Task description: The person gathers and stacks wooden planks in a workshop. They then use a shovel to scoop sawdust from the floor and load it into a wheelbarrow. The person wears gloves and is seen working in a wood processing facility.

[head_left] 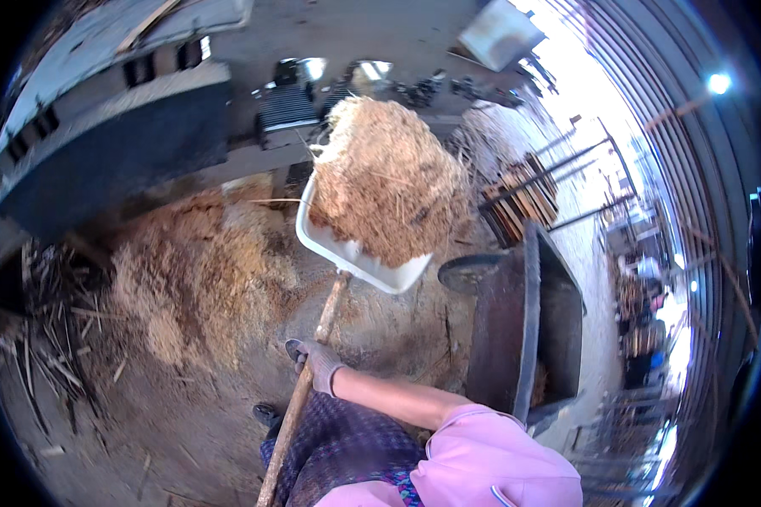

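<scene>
My right hand (316, 365), in a grey glove with dark fingertips, is wrapped round the wooden handle of a shovel (333, 306). Its wide white scoop is raised out in front, heaped high with sawdust and shavings (389, 177). Below and left of the scoop, a loose sawdust pile (203, 279) lies on the ground. A dark metal cart (507, 329) with a wheel stands to the right of the handle. The handle's lower end runs out at the bottom edge, and my left hand is out of the picture.
A long machine with a dark panel (118, 156) borders the far left. Thin wood scraps (51, 363) litter the ground at left. Beyond the cart lies a stack of boards (522, 198) by a metal frame. My shoe (266, 414) shows beside the handle.
</scene>
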Demonstrator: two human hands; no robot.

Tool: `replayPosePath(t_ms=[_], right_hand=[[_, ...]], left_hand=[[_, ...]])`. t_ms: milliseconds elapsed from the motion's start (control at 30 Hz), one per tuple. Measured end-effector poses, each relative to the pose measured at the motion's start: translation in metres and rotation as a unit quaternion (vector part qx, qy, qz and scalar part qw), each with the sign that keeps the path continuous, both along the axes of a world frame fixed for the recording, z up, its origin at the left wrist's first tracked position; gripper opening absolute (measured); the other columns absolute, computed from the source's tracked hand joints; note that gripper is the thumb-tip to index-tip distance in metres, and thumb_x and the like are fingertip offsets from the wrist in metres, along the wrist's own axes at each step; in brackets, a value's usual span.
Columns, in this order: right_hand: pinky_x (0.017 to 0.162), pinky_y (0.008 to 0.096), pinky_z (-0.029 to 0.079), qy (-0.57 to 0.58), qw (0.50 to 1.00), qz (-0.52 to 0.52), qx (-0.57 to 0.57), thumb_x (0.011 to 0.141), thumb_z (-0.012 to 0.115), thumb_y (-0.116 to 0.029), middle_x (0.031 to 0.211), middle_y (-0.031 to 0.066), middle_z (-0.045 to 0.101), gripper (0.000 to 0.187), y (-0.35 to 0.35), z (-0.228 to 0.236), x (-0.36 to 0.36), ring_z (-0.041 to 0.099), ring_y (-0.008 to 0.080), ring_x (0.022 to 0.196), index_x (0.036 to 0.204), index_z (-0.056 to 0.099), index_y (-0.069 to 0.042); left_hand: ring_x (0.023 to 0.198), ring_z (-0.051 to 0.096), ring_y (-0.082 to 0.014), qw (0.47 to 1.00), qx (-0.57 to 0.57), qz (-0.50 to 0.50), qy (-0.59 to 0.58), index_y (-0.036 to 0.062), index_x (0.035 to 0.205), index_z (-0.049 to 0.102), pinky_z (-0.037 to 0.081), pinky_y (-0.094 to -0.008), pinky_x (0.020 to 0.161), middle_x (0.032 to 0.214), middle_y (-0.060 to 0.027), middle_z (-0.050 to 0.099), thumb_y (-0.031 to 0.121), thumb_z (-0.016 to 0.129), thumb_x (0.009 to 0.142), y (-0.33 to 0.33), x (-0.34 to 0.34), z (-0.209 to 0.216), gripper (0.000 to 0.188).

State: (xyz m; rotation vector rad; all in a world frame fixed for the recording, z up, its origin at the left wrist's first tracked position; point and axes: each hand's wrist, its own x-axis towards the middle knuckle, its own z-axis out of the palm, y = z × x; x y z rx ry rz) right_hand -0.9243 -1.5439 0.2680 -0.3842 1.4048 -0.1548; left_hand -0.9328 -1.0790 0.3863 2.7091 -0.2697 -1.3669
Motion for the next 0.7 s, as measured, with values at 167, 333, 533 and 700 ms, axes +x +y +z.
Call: replayPosePath(t_ms=[167, 333, 533, 700], right_hand=[[0.049, 0.0446, 0.051, -0.059, 0.996, -0.040, -0.047, 0.085, 0.063, -0.017, 0.065, 0.0055, 0.053, 0.012, 0.002, 0.000, 0.015, 0.054, 0.0246, 0.050, 0.079, 0.054, -0.012], [0.056, 0.0452, 0.052, -0.127, 0.984, -0.096, -0.085, 0.086, 0.061, -0.016, 0.064, 0.0045, 0.052, 0.015, -0.056, 0.106, -0.010, 0.055, 0.0233, 0.053, 0.077, 0.049, -0.013], [0.064, 0.0526, 0.057, -0.167, 0.956, -0.188, -0.151, 0.093, 0.063, -0.021, 0.068, 0.0037, 0.050, 0.019, -0.115, 0.196, -0.082, 0.056, 0.0234, 0.057, 0.083, 0.050, -0.013], [0.057, 0.0507, 0.054, -0.176, 0.904, -0.305, -0.243, 0.094, 0.067, -0.030, 0.065, 0.0060, 0.053, 0.025, -0.163, 0.186, -0.166, 0.057, 0.0269, 0.053, 0.086, 0.053, -0.011]], left_hand=[[0.081, 0.072, -0.0325, 0.996, -0.042, -0.068, -0.050, 0.0119, 0.111, 0.070, 0.055, -0.0460, 0.070, 0.090, -0.0189, 0.074, 0.035, 0.073, 0.088, 0.006, 0.046, -0.030, 0.032], [0.081, 0.072, -0.0320, 0.984, -0.069, -0.136, -0.087, 0.0118, 0.111, 0.070, 0.055, -0.0458, 0.070, 0.090, -0.0195, 0.073, 0.034, 0.072, 0.088, -0.038, 0.069, 0.001, 0.031], [0.081, 0.071, -0.0398, 0.948, -0.165, -0.231, -0.142, 0.0105, 0.112, 0.068, 0.055, -0.0494, 0.071, 0.087, -0.0201, 0.073, 0.024, 0.073, 0.084, -0.131, 0.089, 0.041, 0.032], [0.078, 0.069, -0.0402, 0.865, -0.282, -0.317, -0.269, 0.0106, 0.102, 0.068, 0.055, -0.0516, 0.071, 0.082, -0.0155, 0.069, 0.022, 0.075, 0.072, -0.201, 0.087, 0.029, 0.033]])
